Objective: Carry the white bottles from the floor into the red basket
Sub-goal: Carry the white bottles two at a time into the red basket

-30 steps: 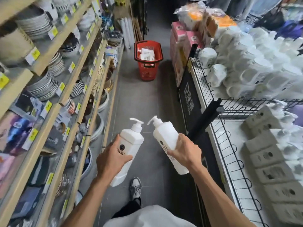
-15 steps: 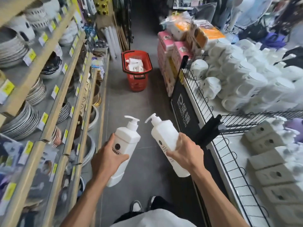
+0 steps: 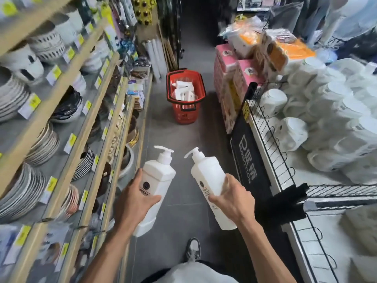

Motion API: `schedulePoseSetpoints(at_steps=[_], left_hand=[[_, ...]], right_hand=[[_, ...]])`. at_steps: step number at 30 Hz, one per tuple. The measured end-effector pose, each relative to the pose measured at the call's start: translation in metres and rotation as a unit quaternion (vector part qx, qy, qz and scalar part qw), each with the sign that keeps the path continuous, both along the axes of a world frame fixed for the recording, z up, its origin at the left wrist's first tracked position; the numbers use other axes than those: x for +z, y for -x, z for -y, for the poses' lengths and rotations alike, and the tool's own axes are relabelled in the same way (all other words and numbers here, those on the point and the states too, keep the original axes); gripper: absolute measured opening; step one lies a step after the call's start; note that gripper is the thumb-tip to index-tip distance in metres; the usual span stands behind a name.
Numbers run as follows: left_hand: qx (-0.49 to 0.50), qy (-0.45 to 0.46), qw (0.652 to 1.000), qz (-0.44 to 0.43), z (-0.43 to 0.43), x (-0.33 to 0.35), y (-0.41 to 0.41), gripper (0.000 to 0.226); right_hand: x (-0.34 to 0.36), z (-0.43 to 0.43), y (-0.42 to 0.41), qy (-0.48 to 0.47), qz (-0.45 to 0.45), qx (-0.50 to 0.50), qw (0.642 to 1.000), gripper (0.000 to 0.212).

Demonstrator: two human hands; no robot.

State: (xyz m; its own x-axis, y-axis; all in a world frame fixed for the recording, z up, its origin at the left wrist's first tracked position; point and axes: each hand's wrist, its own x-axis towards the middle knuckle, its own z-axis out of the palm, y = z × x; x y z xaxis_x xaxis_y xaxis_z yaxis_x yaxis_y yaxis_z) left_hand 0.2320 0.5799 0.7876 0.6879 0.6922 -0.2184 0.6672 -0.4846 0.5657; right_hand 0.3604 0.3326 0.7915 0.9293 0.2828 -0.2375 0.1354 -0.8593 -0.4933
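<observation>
I hold two white pump bottles in front of me above the aisle floor. My left hand (image 3: 132, 203) grips the left bottle (image 3: 158, 180) around its middle. My right hand (image 3: 232, 197) grips the right bottle (image 3: 208, 176), which tilts to the left at its top. Further down the aisle the red basket (image 3: 201, 83) stands on the grey floor, and several white bottles (image 3: 183, 91) lie inside it. One of my shoes (image 3: 192, 250) shows below the bottles.
Wooden shelves (image 3: 67, 123) stacked with plates and bowls line the left side. A wire display rack (image 3: 285, 180) with white ceramic ware and a black sign (image 3: 244, 158) lines the right. Pink boxes (image 3: 228, 70) stand beside the basket. The grey floor (image 3: 175, 135) runs between them.
The basket appears nearer and larger than in the earlier frames, and the shelves have slid past. Both hands keep the same hold on the bottles.
</observation>
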Motion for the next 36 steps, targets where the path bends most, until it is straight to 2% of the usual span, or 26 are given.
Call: schedulePoseSetpoints(at_steps=[5, 12, 18, 25, 30, 36], left_hand=[[0.013, -0.017, 1.000, -0.013, -0.021, 0.002, -0.041, 0.106], [0.023, 0.027, 0.999, -0.019, -0.048, -0.005, -0.096, 0.108], [0.016, 0.077, 0.997, 0.008, -0.094, -0.016, -0.160, 0.113], [0.012, 0.079, 0.997, 0.017, -0.149, -0.019, -0.226, 0.108], [0.005, 0.093, 0.995, 0.017, -0.180, -0.024, -0.274, 0.114], [-0.013, 0.050, 0.999, 0.010, -0.207, -0.020, -0.339, 0.102]], right_hand=[[-0.001, -0.025, -0.057, 0.008, -0.001, 0.021, 1.000, 0.064], [-0.004, -0.062, -0.119, 0.007, -0.015, 0.015, 1.000, 0.063], [-0.002, -0.103, -0.169, 0.022, -0.006, -0.003, 1.000, 0.057], [0.004, -0.156, -0.224, 0.029, 0.008, -0.005, 1.000, 0.060], [0.002, -0.183, -0.265, 0.034, 0.002, -0.004, 0.999, 0.065], [0.002, -0.215, -0.331, 0.027, -0.006, 0.008, 1.000, 0.071]])
